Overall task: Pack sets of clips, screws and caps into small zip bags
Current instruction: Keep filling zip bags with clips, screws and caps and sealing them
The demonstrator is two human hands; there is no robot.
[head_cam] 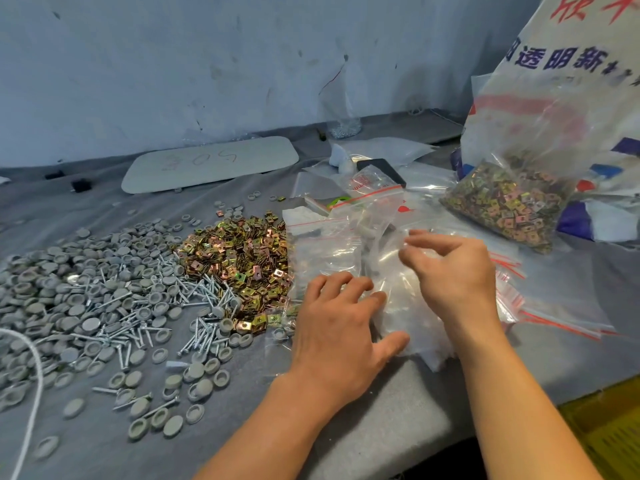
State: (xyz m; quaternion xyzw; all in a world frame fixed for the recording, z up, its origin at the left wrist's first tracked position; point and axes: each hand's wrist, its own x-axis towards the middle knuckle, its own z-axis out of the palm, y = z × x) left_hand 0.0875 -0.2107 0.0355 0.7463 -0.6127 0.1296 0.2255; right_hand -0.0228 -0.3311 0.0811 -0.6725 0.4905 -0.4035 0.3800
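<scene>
A heap of grey round caps covers the table's left. Silver screws lie mixed into it, and brass-coloured metal clips form a pile to its right. Clear zip bags with red seal strips lie stacked at the centre. My left hand rests with spread fingers on the bag pile. My right hand hovers over the bags, thumb and fingertips pinching the clear plastic of one bag.
A large clear bag full of clips leans at the right against a printed woven sack. More flat zip bags fan out on the right. A white panel lies at the back. The table edge runs at lower right.
</scene>
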